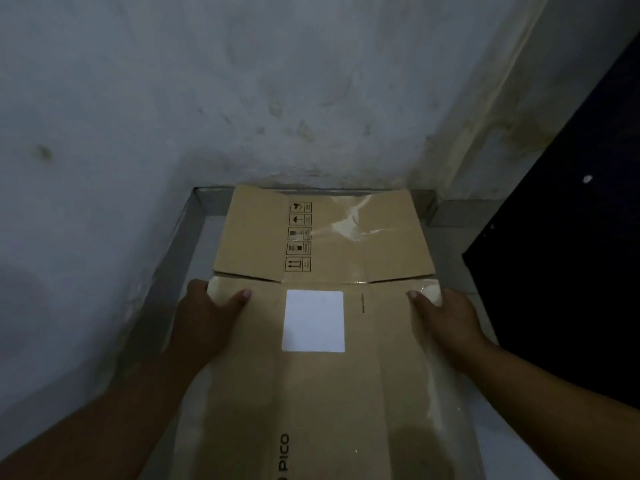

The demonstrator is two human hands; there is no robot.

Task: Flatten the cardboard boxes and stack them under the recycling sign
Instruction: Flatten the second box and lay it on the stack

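Two bare forearms reach forward from the lower corners. The left hand (207,313) grips the left edge of a flattened brown cardboard box (322,393), thumb on top; the right hand (446,317) grips the right edge likewise, fingers hidden beneath.

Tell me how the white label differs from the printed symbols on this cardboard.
The white label is one large blank rectangle; the printed symbols are five small dark boxes in a column. The label sits on the near panel; the symbols are on the far flap, past the fold. Both lie on the upper face of the flattened box.
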